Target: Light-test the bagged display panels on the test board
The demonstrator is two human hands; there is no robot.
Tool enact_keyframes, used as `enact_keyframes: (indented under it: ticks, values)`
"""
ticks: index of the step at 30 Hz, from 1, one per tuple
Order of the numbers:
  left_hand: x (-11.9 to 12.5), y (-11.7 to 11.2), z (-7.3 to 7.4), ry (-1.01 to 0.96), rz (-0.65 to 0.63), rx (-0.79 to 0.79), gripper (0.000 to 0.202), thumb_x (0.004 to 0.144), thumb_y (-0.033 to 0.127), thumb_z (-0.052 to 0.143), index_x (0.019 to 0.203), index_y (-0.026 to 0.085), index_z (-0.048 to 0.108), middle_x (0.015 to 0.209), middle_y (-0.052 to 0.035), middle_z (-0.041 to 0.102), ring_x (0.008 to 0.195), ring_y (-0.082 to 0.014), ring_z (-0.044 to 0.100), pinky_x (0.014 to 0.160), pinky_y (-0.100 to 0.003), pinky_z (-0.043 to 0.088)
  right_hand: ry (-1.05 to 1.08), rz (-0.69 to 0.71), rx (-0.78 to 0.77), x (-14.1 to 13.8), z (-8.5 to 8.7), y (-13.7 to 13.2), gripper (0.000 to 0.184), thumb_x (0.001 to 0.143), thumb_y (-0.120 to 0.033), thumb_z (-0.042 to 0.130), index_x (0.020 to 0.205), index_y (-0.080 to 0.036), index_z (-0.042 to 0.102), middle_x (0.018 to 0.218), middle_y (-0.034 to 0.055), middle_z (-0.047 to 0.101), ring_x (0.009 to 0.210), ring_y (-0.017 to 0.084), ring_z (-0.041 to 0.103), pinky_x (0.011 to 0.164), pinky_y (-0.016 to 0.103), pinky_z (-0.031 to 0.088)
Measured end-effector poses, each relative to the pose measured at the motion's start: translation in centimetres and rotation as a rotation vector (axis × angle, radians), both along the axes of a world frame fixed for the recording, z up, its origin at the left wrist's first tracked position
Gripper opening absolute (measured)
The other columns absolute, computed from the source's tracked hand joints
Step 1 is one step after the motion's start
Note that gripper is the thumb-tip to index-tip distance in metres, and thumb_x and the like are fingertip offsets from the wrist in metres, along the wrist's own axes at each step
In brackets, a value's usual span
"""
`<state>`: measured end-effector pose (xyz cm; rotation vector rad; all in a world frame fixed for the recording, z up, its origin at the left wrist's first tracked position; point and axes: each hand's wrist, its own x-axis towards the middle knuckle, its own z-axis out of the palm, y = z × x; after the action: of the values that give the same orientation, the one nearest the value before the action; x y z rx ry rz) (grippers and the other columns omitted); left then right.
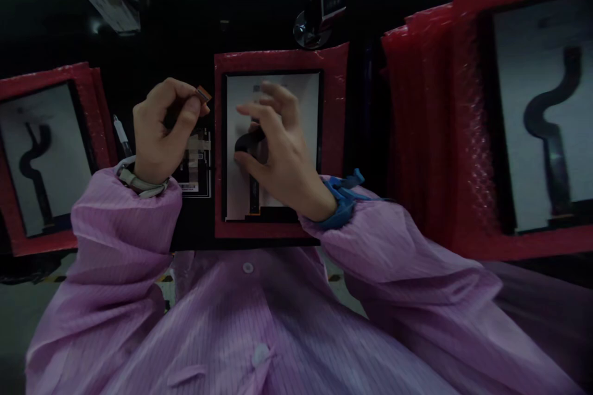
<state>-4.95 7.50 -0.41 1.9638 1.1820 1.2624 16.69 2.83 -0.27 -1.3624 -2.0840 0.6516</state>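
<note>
My left hand (164, 126) pinches a small orange flex connector (203, 95) between thumb and forefinger, left of the middle panel. Over that white-backed display panel (282, 188) hovers my right hand (278, 142), its fingers spread and slightly blurred. A black ribbon cable (254, 194) runs up the panel, curving beneath the right thumb and fingers; whether they touch it I cannot tell. The panel lies on a red bubble-wrap sheet (278, 231). Partly behind my left wrist is a small dark part with a label and tape (197, 163).
At the right, several red bubble-wrap sheets (417, 136) are stacked under another panel (519, 166) with a curved cable. A similar panel (13, 179) lies at the left, beside a pen (121, 136). A chrome tally counter (327, 3) stands behind the middle sheet.
</note>
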Motion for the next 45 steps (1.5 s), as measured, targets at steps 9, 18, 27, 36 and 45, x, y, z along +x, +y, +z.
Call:
enact_keyframes:
  ticks: [9, 18, 27, 36, 45]
  values:
    - [-0.2, 0.2, 0.2, 0.102, -0.023, 0.016, 0.029, 0.103, 0.044, 0.055, 0.084, 0.025, 0.066, 0.076, 0.0014, 0.066, 0.074, -0.0166, 0.06, 0.094, -0.047, 0.045, 0.358, 0.01, -0.139, -0.1, -0.8, 0.7, 0.074, 0.099, -0.023, 0.053, 0.158, -0.029, 0.009, 0.16, 0.0154, 0.038, 0.133, 0.02, 0.058, 0.102, 0.04, 0.059]
    - [-0.5, 0.3, 0.6, 0.16, -0.075, -0.07, 0.037, 0.095, 0.055, 0.059, 0.076, 0.024, 0.062, 0.073, 0.002, 0.065, 0.077, -0.0177, 0.058, 0.117, -0.053, 0.033, 0.555, 0.227, -0.314, -1.0, -0.8, 0.8, 0.07, 0.107, -0.062, 0.0, 0.093, -0.02, 0.055, 0.111, 0.0103, 0.065, 0.106, 0.018, 0.063, 0.099, 0.04, 0.056]
    - [-0.8, 0.4, 1.5, 0.307, -0.311, 0.026, 0.025, 0.093, 0.042, 0.053, 0.074, 0.028, 0.063, 0.071, 0.0002, 0.066, 0.08, -0.022, 0.062, 0.117, -0.055, 0.036, 0.189, 0.324, 0.035, -0.2, -0.9, 1.9, 0.034, 0.109, -0.043, 0.032, 0.091, -0.023, 0.052, 0.122, 0.0097, 0.06, 0.116, 0.023, 0.053, 0.11, 0.051, 0.045]
    - [0.7, -0.1, 2.8, 0.176, -0.236, -0.336, 0.024, 0.077, 0.044, 0.07, 0.059, 0.03, 0.061, 0.065, 0.0, 0.064, 0.08, -0.0261, 0.067, 0.125, -0.054, 0.032, 0.183, 0.343, 0.049, -0.2, -1.6, 2.2, 0.031, 0.108, -0.042, 0.036, 0.091, -0.024, 0.054, 0.121, 0.0086, 0.062, 0.117, 0.023, 0.054, 0.11, 0.05, 0.043]
    - [0.5, 0.0, 2.2, 0.091, -0.203, -0.41, 0.022, 0.078, 0.038, 0.071, 0.06, 0.029, 0.062, 0.063, -0.0004, 0.062, 0.083, -0.0275, 0.067, 0.124, -0.058, 0.033, 0.169, 0.327, 0.035, -0.2, -1.7, 2.2, 0.033, 0.109, -0.042, 0.033, 0.094, -0.023, 0.056, 0.123, 0.0089, 0.06, 0.118, 0.024, 0.053, 0.111, 0.052, 0.042]
